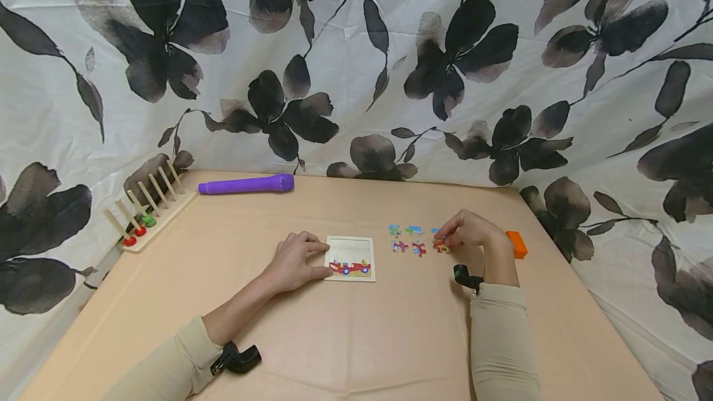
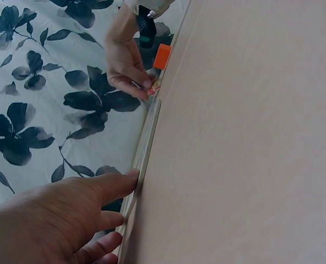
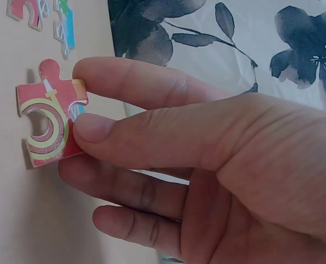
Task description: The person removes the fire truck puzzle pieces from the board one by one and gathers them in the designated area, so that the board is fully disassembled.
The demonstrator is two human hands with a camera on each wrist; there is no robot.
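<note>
right grip [image 3: 217, 154] on red puzzle piece [image 3: 59, 110], seemingly aloft

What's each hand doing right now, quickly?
Left hand: open, its fingers touching the left edge of the puzzle board.
Right hand: closed, pinching a red puzzle piece between thumb and finger.

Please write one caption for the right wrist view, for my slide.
Right hand pinching a red puzzle piece with yellowish arcs; floral cloth behind.

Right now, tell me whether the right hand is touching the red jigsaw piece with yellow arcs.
Touching. The right wrist view shows the right hand pinching the red jigsaw piece, thumb laid over its edge.
</note>
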